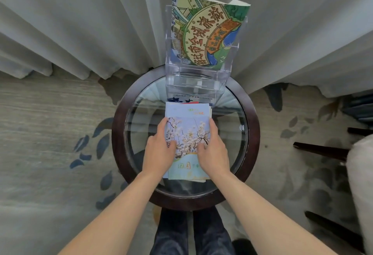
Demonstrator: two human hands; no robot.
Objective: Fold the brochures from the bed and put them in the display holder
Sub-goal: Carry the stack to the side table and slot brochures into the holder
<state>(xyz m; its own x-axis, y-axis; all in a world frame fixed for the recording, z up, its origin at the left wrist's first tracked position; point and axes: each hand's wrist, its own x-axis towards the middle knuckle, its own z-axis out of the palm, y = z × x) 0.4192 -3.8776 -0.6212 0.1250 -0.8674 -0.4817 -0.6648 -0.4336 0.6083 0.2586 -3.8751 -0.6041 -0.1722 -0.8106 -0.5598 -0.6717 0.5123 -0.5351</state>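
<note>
A folded brochure (186, 127) with white blossoms on a pale blue cover lies on top of a small stack on the round glass table (253, 137). My left hand (158, 149) grips its left edge, thumb on the cover. My right hand (213, 149) grips its right edge the same way. Behind the stack stands a clear acrylic display holder (196, 79) at the table's far edge. A green and blue illustrated brochure (205, 30) stands upright in the holder's rear tier. The front tier looks empty.
Pale curtains (80, 24) hang right behind the table and holder. Patterned carpet (50, 133) surrounds the table. A chair with dark legs (323, 149) and a light cushion stands at the right. My legs are below the table's near rim.
</note>
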